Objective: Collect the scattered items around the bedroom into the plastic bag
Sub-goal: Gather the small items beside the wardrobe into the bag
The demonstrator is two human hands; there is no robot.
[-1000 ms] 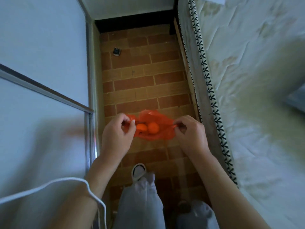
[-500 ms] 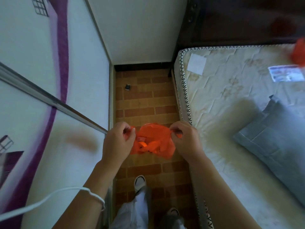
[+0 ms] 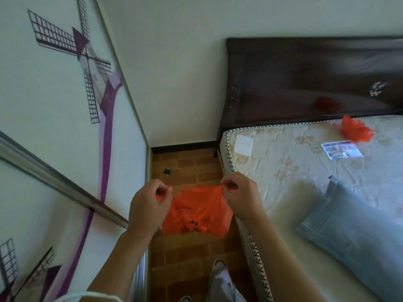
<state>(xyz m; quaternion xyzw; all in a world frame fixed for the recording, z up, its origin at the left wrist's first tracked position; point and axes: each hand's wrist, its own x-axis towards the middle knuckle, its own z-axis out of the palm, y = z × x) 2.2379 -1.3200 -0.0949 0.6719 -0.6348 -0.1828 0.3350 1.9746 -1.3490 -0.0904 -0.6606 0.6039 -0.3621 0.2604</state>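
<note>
Here, we hold the orange plastic bag [image 3: 197,212] over the floor beside the bed [image 3: 283,171] | left hand [image 3: 148,205] and right hand [image 3: 241,196] pinch its handles | risk: thin handles slipping, spilling contents.

A single wide-angle camera is riding on the person's head, looking forward and steeply down along both forearms into the narrow strip of floor [image 3: 185,253] between the wardrobe door [image 3: 54,149] and the bed [image 3: 305,171]. It is sitting close to the hands, which are filling the lower centre, while the headboard [image 3: 305,79] is bending along the upper right edge.
</note>
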